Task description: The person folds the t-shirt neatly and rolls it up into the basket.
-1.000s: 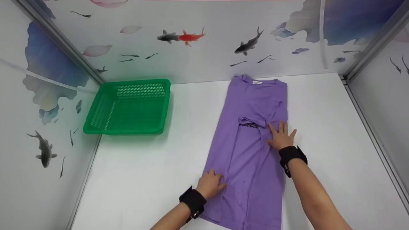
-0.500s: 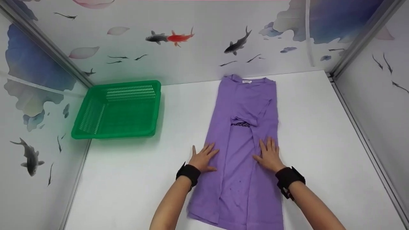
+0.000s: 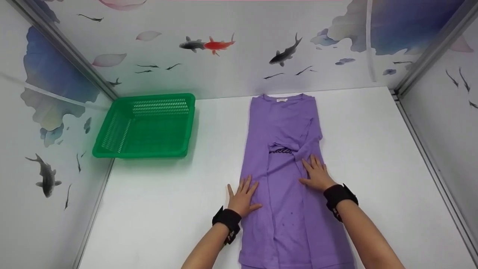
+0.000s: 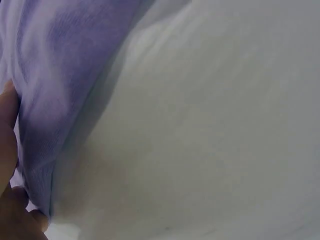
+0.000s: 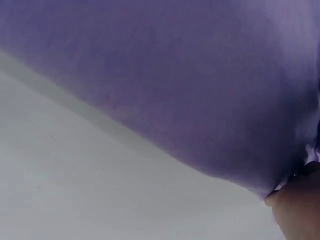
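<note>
In the head view a purple shirt (image 3: 287,194) lies lengthwise on the white table, its sides folded inward and its collar toward the back wall. Dark lettering shows in the gap between the folds. My left hand (image 3: 241,200) rests on the shirt's left edge with the fingers spread. On the right fold my right hand (image 3: 317,175) lies with fingers fairly straight. The left wrist view catches part of the left hand (image 4: 12,170) against the purple cloth (image 4: 70,65). At the lower right of the right wrist view, a bit of the right hand (image 5: 300,205) touches the cloth's edge.
A green plastic basket (image 3: 140,154) with slotted sides stands at the back left of the white table (image 3: 179,209). Printed wall panels (image 3: 246,71) enclose the back and both sides. Each wrist wears a black band (image 3: 227,220).
The shirt has turned slightly, collar leftward and lower end rightward, and now lies straighter. My left hand has moved up along its left edge. My right hand has come lower on the right fold.
</note>
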Available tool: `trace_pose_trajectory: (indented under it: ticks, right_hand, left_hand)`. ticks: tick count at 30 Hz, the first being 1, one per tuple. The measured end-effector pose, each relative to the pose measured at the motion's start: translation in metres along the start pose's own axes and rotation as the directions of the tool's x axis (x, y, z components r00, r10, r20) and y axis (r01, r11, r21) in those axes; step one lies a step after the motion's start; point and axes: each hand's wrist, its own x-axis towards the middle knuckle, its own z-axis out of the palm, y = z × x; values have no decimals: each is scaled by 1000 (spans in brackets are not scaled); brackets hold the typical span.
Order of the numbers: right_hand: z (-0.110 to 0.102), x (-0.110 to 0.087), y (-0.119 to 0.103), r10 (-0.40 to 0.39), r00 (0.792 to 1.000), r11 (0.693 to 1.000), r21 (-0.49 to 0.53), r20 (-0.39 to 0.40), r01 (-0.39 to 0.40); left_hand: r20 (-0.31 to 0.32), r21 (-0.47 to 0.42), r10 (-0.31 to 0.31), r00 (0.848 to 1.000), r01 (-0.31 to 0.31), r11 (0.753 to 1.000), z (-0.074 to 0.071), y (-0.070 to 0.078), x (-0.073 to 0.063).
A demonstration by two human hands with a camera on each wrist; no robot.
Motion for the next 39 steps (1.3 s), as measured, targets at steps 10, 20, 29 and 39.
trace_pose_trajectory:
  ticks: [10,20,29,39]
  right_hand:
    - [-7,-6,-1,156,982,975,-140,-103,-170]
    - [-8,5,-13,134,991,990,-53,-8,-134]
    - [-1,10,-11,149,988,989,-29,36,-148]
    - [-3,-18,-2,30,994,999,-28,-101,-33]
  left_hand:
    - [95,140,-48,994,34,990,-32,28,32]
    - [125,188,-119,985,94,978,-37,22,80]
    - [133,239,-215,968,179,954,-32,26,84]
    - [61,67,-85,994,81,994,-33,19,60]
